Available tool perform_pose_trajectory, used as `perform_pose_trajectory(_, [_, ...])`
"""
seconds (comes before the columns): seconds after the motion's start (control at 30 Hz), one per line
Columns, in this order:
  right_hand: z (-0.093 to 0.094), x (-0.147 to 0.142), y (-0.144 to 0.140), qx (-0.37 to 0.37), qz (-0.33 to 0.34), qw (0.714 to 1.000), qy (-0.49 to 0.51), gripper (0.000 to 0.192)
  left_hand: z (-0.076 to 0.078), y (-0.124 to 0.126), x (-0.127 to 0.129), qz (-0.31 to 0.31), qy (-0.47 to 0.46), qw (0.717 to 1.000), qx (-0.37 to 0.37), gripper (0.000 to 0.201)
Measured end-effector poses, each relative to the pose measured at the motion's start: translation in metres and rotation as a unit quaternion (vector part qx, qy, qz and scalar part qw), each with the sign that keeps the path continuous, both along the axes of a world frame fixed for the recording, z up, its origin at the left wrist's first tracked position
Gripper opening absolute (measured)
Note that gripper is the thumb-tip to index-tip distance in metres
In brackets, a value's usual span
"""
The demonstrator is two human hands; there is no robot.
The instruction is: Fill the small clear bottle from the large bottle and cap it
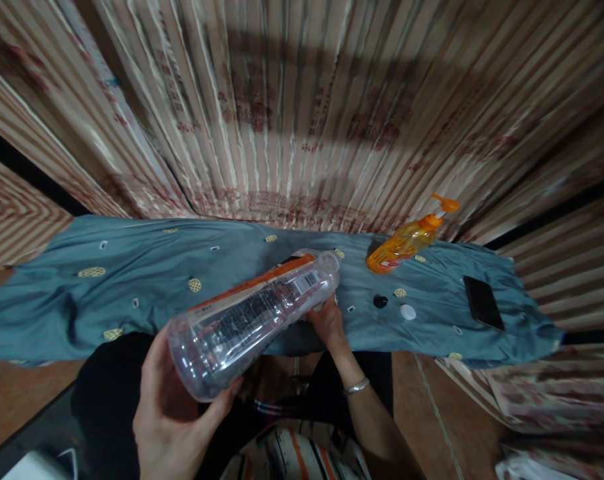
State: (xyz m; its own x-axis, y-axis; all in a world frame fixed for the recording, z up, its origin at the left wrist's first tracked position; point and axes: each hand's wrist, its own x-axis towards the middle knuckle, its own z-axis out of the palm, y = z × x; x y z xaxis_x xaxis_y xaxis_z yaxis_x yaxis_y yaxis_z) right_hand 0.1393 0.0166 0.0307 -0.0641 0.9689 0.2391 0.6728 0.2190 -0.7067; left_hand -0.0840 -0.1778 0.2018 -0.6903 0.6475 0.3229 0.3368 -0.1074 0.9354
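Both hands (182,407) hold a clear bottle (255,317) over the blue-clothed table (132,280).

Clear glossy plastic bottle (255,313) with paper label, gripped by left hand (175,407) and right hand (327,323). Matt blue cloth (132,287) beyond. Right of right hand: translucent orange plastic pump bottle (407,243), glossy black phone (483,302).

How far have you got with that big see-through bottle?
Done: the clear plastic bottle looks open, with a white cap and a small black cap lying loose on the blue cloth. In hand: the left hand holds its base, the right hand its neck, tipped sideways. Left: the orange pump bottle stands untouched; the clear bottle looks empty.
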Motion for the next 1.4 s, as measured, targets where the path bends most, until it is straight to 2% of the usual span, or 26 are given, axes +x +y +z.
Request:
perform_pose_trajectory(0.17, [0.0009, -0.0028, -0.0001, -0.056, -0.028, 0.998, 0.032, 0.063, -0.0035, 0.0029, 0.0008, 0.017, 0.006, 0.999, 0.029, 0.094])
perform_pose_trajectory(0.43, [-0.0038, -0.0031, -0.0006, -0.029, -0.027, 0.998, 0.046, 0.061, -0.0038, 0.0032, 0.0009, 0.021, 0.006, 0.999, 0.031, 0.095])
perform_pose_trajectory(0.6, [-0.0039, -0.004, 0.0, -0.024, -0.04, 0.998, 0.04, 0.062, -0.0074, 0.0022, 0.0, 0.024, -0.011, 0.999, 0.036, 0.103])
perform_pose_trajectory(0.93, [0.0011, -0.0045, -0.0009, -0.04, -0.039, 0.998, 0.041, 0.06, -0.0073, 0.0034, 0.0002, 0.016, 0.017, 0.999, 0.031, 0.097])
perform_pose_trajectory(1.17, [0.0017, -0.0038, -0.0009, -0.021, -0.023, 0.999, 0.045, 0.057, -0.0035, 0.0026, 0.0021, 0.002, 0.05, 0.998, 0.043, 0.093])
perform_pose_trajectory(1.33, [-0.0003, -0.0023, -0.001, -0.023, -0.024, 0.999, 0.027, 0.061, -0.005, 0.0035, 0.0019, 0.005, 0.022, 0.999, 0.034, 0.094])
perform_pose_trajectory(1.4, [-0.0012, -0.0011, -0.0006, -0.004, -0.006, 1.0, 0.004, 0.063, -0.0055, 0.0043, 0.0016, 0.008, 0.01, 0.999, 0.042, 0.095])
